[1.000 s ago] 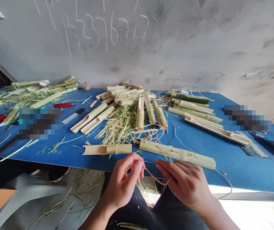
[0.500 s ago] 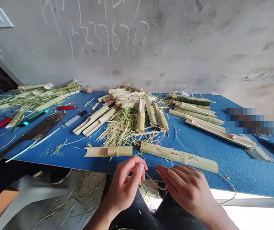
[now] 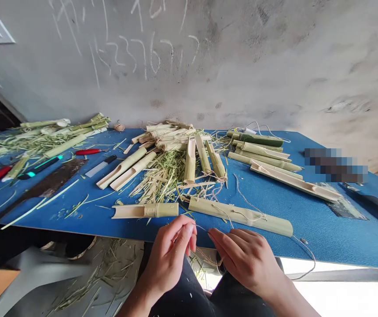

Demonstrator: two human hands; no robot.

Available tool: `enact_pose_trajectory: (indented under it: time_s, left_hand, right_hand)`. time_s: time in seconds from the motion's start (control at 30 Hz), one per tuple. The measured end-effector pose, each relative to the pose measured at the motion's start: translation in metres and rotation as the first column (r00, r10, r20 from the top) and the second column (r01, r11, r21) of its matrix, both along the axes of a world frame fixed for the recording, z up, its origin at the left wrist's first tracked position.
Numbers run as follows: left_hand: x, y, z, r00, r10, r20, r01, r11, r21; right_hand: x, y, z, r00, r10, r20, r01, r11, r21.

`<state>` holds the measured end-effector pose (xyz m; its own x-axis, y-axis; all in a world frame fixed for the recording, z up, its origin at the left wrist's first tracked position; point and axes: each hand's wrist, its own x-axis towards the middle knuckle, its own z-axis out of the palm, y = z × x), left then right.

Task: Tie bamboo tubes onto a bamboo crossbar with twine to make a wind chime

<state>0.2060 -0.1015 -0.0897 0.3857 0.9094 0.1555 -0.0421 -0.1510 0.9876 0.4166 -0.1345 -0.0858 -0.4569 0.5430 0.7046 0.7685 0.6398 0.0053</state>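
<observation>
While shavings point(image 3: 172, 169) litter the table point(image 3: 340, 242), bamboo point(image 3: 240, 209) lies just beyond the right hand point(image 3: 248, 259).

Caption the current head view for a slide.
Left hand and right hand hold thin brown string near a long pale green bamboo piece on a blue table.

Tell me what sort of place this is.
Probably a bamboo-craft workshop: cut bamboo pieces and loose shavings lie on a blue table, along with a broad-bladed knife.
</observation>
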Motion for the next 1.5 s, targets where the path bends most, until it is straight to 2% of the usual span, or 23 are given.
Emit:
enact_pose_trajectory:
  time_s: [0.1,0.17,0.27,0.37,0.43,0.53,0.63,0.77,0.9,1.03,1.13,1.27,1.33,1.5]
  left_hand:
    - [-0.001,0.002,0.001,0.991,0.082,0.102,-0.078,0.996,-0.036]
    - [-0.003,0.004,0.002,0.985,0.110,0.136,-0.102,0.993,-0.065]
    - [-0.002,0.005,0.005,0.996,0.067,0.057,-0.064,0.997,-0.053]
    - [0.006,0.004,0.016,0.998,0.040,-0.057,-0.037,0.998,0.041]
    - [0.012,0.003,0.026,0.993,0.068,-0.097,-0.053,0.988,0.144]
    - [0.018,0.005,0.038,0.983,0.129,-0.129,-0.085,0.951,0.298]
    - [0.018,0.008,0.043,0.973,0.156,-0.170,-0.078,0.916,0.394]
    - [0.015,0.010,0.039,0.969,0.157,-0.193,-0.063,0.906,0.419]
    - [0.015,0.013,0.033,0.978,0.138,-0.157,-0.077,0.936,0.343]
    - [0.015,0.016,0.028,0.981,0.138,-0.134,-0.099,0.960,0.262]
    - [0.013,0.017,0.024,0.981,0.149,-0.124,-0.118,0.968,0.222]
    - [0.010,0.015,0.021,0.976,0.180,-0.126,-0.144,0.957,0.250]
    - [0.008,0.012,0.023,0.968,0.204,-0.143,-0.153,0.939,0.307]
    - [0.010,0.004,0.032,0.950,0.241,-0.200,-0.142,0.901,0.410]
  right_hand:
    - [0.001,0.000,-0.001,1.000,-0.009,-0.013,0.009,1.000,0.012]
    - [0.001,-0.001,0.000,0.996,-0.029,-0.082,0.027,0.999,-0.022]
    - [0.000,-0.003,0.006,0.969,-0.069,-0.237,0.036,0.989,-0.142]
    - [-0.001,-0.006,0.014,0.950,-0.065,-0.306,-0.003,0.977,-0.215]
    - [-0.001,-0.008,0.018,0.950,-0.048,-0.309,-0.027,0.972,-0.232]
    - [0.002,-0.010,0.020,0.955,-0.029,-0.295,-0.050,0.965,-0.258]
    - [0.007,-0.012,0.020,0.954,-0.011,-0.300,-0.082,0.952,-0.296]
    - [0.011,-0.012,0.019,0.946,0.005,-0.323,-0.121,0.933,-0.339]
    - [0.013,-0.011,0.016,0.955,0.032,-0.295,-0.124,0.947,-0.297]
    - [0.013,-0.010,0.017,0.982,0.043,-0.186,-0.092,0.960,-0.264]
    - [0.010,-0.011,0.019,0.995,0.059,-0.077,-0.072,0.979,-0.191]
    - [0.004,-0.014,0.021,0.999,0.012,0.037,-0.007,0.993,-0.114]
    - [0.002,-0.014,0.021,1.000,0.006,0.010,-0.004,0.988,-0.154]
    - [0.004,-0.012,0.027,0.970,0.027,-0.241,-0.107,0.939,-0.326]
